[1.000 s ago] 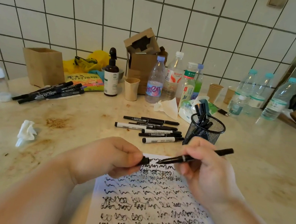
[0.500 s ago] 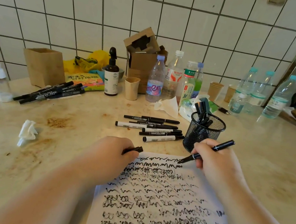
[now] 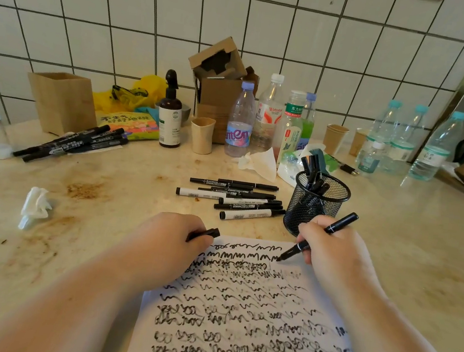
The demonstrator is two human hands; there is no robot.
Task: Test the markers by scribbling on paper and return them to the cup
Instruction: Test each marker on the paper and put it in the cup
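Observation:
My right hand [image 3: 330, 248] grips an uncapped black marker [image 3: 339, 224], its tip touching the white paper [image 3: 254, 311] near the top edge, at the end of a zigzag line. The sheet is covered with black scribbles. My left hand [image 3: 169, 241] rests on the paper's upper left corner and holds the black marker cap [image 3: 209, 233] in its curled fingers. A black mesh cup [image 3: 314, 204] with several markers in it stands just behind my right hand. Several capped markers [image 3: 233, 198] lie on the table left of the cup.
Another pile of black markers [image 3: 72, 144] lies at the far left by a wooden box [image 3: 62, 101]. A crumpled tissue [image 3: 35, 206] lies left of the paper. Bottles [image 3: 268, 118], paper cups [image 3: 202, 135] and a cardboard box [image 3: 217, 85] crowd the tiled back wall.
My right hand brought the marker down from the air onto the paper and drew a zigzag line along the top. My left hand settled on the paper's corner with the cap.

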